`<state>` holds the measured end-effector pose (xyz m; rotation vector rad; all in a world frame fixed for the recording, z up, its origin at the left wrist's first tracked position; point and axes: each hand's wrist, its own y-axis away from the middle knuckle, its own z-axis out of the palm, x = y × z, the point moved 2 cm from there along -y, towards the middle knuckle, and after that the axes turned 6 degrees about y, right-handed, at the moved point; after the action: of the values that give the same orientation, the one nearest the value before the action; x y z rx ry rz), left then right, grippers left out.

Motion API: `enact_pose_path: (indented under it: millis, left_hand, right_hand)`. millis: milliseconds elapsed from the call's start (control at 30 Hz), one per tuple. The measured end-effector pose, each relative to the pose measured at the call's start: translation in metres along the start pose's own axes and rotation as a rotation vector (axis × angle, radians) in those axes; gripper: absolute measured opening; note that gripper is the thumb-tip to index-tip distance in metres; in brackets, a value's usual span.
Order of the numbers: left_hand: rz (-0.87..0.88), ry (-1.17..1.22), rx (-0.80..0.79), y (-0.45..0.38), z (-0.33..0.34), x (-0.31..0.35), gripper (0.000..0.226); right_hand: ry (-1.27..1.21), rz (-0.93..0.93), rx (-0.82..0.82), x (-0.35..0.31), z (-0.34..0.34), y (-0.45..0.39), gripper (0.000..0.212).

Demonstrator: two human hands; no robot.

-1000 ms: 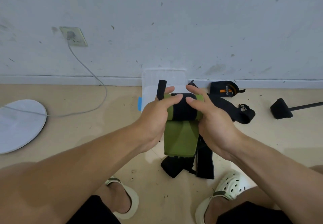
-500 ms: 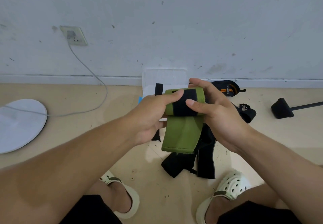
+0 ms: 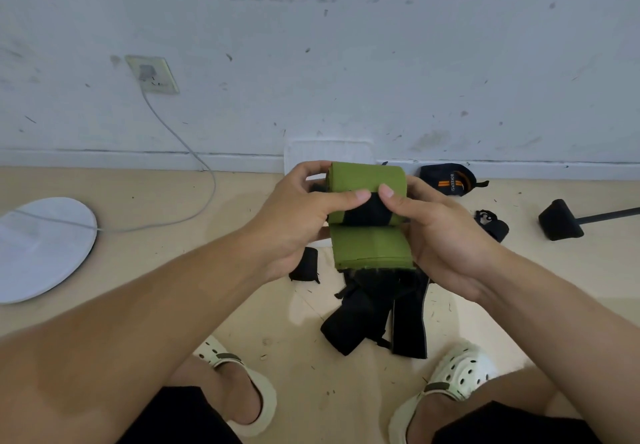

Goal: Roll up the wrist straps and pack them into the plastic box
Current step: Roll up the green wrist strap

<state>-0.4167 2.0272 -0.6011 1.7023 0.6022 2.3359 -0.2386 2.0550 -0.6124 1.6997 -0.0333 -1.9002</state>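
A green and black wrist strap [image 3: 369, 215] is held above the floor, mostly wound into a roll, with a short green tail hanging below. My left hand [image 3: 298, 215] grips the roll's left end, thumb on its front. My right hand [image 3: 440, 235] grips the right end, thumb on the black patch. Behind the roll the clear plastic box [image 3: 329, 152] stands against the wall, partly hidden. Loose black straps [image 3: 381, 315] lie on the floor under my hands. A rolled dark strap with orange stripes [image 3: 450, 180] sits by the skirting, and a small black strap [image 3: 491, 223] lies near it.
A white round disc [image 3: 38, 246] lies at the left with a grey cable [image 3: 173, 138] running up to a wall socket [image 3: 152, 74]. A black foot on a rod [image 3: 561, 220] lies at the right. A small black piece [image 3: 304, 265] lies under my left hand. My sandalled feet [image 3: 242, 374] are below.
The roll has turned further and grown thicker, and the hanging green tail is shorter. Both hands have risen a little with it.
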Motion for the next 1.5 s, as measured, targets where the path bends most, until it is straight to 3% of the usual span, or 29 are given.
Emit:
enact_pose_path:
  millis: [300,400,533,667,800,867,933,1033,1133,1333,1500]
  left_hand:
    - [-0.153,0.097,-0.001,0.002,0.001,0.004,0.044]
    - [-0.136,0.12,0.013,0.0,0.0,0.003,0.04]
    - [-0.092,0.109,-0.028,-0.003,0.0,0.004,0.038]
    - [0.002,0.004,-0.058,0.002,0.008,0.001,0.052]
    - [0.03,0.018,0.034,0.007,0.018,-0.014,0.047]
    - [0.011,-0.009,0.091,0.007,0.021,-0.024,0.056]
    - [-0.007,-0.008,0.132,0.006,0.022,-0.032,0.057]
    - [-0.039,0.02,0.13,0.006,0.021,-0.041,0.038]
    - [-0.032,-0.045,0.135,0.004,0.019,-0.045,0.039]
    - [0.005,-0.207,0.341,0.003,0.018,-0.049,0.036]
    - [-0.111,-0.107,0.445,0.004,0.014,-0.056,0.038]
  right_hand:
    - [0.022,-0.094,-0.02,-0.001,-0.003,-0.005,0.056]
    - [0.027,-0.083,-0.052,-0.004,-0.003,-0.004,0.055]
    - [-0.063,-0.024,-0.055,-0.007,-0.004,-0.005,0.037]
    - [-0.037,0.01,-0.035,-0.002,0.003,-0.004,0.053]
    - [0.006,-0.032,0.074,0.009,0.014,0.001,0.038]
    - [0.1,-0.051,0.114,0.016,0.019,0.003,0.034]
    - [0.138,-0.067,0.147,0.019,0.022,0.003,0.036]
    - [0.161,-0.022,0.133,0.024,0.022,0.002,0.044]
    - [0.19,0.024,0.144,0.031,0.025,0.002,0.048]
    - [0.402,-0.147,0.196,0.042,0.036,0.002,0.05]
    - [0.605,-0.268,0.144,0.061,0.038,0.006,0.06]
